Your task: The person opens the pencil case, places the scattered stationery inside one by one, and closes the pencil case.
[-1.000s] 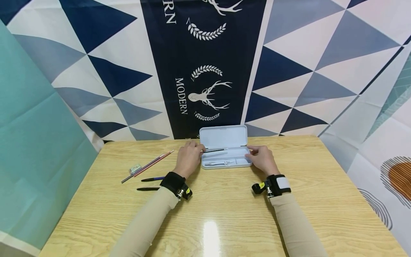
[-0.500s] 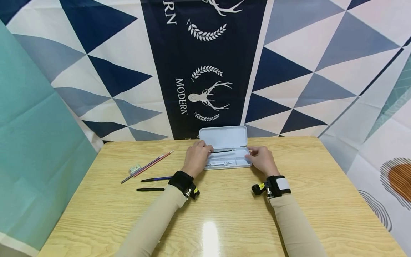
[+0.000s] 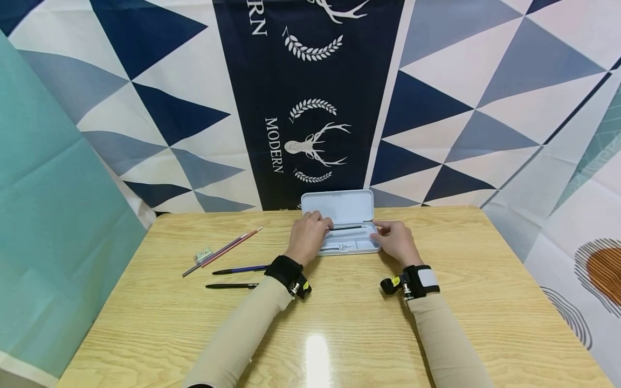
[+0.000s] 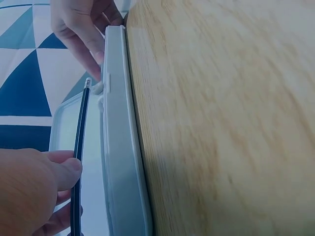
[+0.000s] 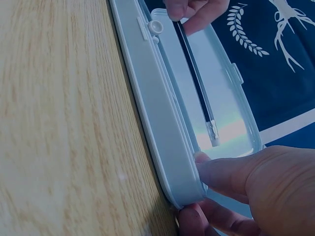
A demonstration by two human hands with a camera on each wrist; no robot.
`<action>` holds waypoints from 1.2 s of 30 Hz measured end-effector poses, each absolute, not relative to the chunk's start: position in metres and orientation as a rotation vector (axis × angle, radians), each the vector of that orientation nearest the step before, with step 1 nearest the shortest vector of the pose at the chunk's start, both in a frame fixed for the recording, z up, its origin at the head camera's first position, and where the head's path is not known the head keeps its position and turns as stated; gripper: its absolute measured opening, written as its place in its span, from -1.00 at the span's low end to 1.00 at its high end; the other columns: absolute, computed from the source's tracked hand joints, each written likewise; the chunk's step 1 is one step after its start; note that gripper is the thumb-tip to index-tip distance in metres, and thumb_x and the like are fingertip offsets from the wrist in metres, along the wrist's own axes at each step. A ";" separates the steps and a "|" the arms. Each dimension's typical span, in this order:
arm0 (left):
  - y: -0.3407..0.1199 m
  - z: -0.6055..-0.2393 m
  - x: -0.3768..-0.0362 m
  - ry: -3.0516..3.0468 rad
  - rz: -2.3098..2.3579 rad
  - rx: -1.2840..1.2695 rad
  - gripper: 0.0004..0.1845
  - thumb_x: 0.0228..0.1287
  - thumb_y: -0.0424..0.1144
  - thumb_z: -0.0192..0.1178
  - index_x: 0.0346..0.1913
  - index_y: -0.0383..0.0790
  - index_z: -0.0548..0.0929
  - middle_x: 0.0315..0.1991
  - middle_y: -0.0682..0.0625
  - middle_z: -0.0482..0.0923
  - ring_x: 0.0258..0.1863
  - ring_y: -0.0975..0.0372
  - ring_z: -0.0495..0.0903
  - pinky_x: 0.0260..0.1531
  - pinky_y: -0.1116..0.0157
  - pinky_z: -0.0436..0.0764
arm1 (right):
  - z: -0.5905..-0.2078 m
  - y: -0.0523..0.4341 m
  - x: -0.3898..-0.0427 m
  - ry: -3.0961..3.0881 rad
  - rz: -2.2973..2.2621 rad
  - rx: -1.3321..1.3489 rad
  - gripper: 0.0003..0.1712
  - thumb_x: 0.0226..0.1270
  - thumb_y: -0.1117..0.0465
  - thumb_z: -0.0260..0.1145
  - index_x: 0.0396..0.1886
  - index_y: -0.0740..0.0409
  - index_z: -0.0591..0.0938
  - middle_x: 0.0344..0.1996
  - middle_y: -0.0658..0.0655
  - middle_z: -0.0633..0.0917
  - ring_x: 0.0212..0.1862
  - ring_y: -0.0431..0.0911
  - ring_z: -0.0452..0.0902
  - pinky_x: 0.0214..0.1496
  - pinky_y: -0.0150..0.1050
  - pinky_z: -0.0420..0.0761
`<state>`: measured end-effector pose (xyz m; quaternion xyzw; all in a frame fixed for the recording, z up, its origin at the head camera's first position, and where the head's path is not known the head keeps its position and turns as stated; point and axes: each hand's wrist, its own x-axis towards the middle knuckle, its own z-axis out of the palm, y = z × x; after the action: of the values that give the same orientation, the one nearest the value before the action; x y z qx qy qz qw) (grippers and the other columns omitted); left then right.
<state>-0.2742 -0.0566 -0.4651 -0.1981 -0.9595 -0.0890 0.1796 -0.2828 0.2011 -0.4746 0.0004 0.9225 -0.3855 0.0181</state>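
L hand (image 3: 310,235) w/ pencil (image 3: 347,228) moved right over case (image 3: 350,246), R hand (image 3: 395,240) unchanged

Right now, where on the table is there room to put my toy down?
The near table between the two sleeves is bare, and so is the right side past the right hand. It is crowded by the pencil case and on the left, by the pens and pencils.

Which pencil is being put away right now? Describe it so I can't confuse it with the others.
At the table's far edge sits the open pale case. The black pencil, pinched by the left hand, hovers over it, unlike the pens and pencils lying left.
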 end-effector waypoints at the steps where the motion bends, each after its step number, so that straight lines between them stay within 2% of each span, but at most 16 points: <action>1: -0.055 -0.465 -0.274 -2.715 -0.250 -0.557 -0.85 0.60 -0.21 0.41 0.06 0.05 0.92 -0.08 -0.01 0.80 -0.08 0.11 0.76 -0.17 0.16 0.80 | -0.475 0.201 -0.283 2.866 -1.199 0.002 -0.44 0.63 0.20 0.45 0.52 0.26 0.67 0.16 0.45 0.78 0.08 0.17 0.65 0.03 -0.17 0.56; 7: -0.051 -0.468 -0.275 -2.743 -0.244 -0.539 -0.85 0.60 -0.20 0.41 0.06 0.06 0.92 -0.06 -0.01 0.81 -0.05 0.11 0.77 -0.17 0.17 0.80 | -0.474 0.201 -0.284 2.875 -1.189 -0.013 -0.44 0.63 0.19 0.44 0.51 0.27 0.67 0.15 0.45 0.79 0.11 0.20 0.67 0.09 -0.11 0.60; 15: -0.049 -0.484 -0.284 -2.700 -0.267 -0.555 -0.85 0.58 -0.20 0.43 0.03 0.08 0.94 -0.10 0.02 0.80 -0.09 0.14 0.76 -0.22 0.16 0.80 | -0.474 0.202 -0.284 2.887 -1.180 -0.036 -0.45 0.62 0.20 0.44 0.50 0.29 0.68 0.14 0.46 0.80 0.11 0.21 0.69 0.01 -0.18 0.59; 24: -0.043 -0.478 -0.280 -2.761 -0.262 -0.532 -0.82 0.58 -0.24 0.41 0.04 0.07 0.95 -0.10 0.01 0.82 -0.09 0.14 0.78 -0.18 0.21 0.81 | -0.477 0.202 -0.284 2.878 -1.181 0.000 -0.43 0.62 0.20 0.43 0.52 0.27 0.66 0.16 0.46 0.79 0.09 0.19 0.66 -0.02 -0.24 0.54; 33: -0.041 -0.481 -0.282 -2.778 -0.272 -0.537 -0.81 0.59 -0.24 0.41 0.02 0.09 0.98 -0.14 0.04 0.84 -0.14 0.15 0.78 -0.22 0.22 0.80 | -0.474 0.201 -0.283 2.877 -1.181 -0.009 -0.43 0.63 0.21 0.44 0.53 0.27 0.66 0.18 0.47 0.78 0.10 0.19 0.66 0.03 -0.16 0.57; 36: -0.041 -0.496 -0.294 -2.750 -0.281 -0.538 -0.79 0.55 -0.25 0.43 -0.03 0.15 0.99 -0.18 0.08 0.82 -0.19 0.20 0.75 -0.29 0.20 0.78 | -0.473 0.201 -0.283 2.879 -1.184 -0.012 -0.44 0.63 0.21 0.44 0.53 0.26 0.66 0.18 0.47 0.78 0.13 0.21 0.67 0.08 -0.10 0.60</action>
<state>-0.2945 -0.0409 -0.4963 -0.1885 -0.9636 -0.0983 0.1619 -0.2825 0.2005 -0.4733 -0.0040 0.9248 -0.3802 0.0142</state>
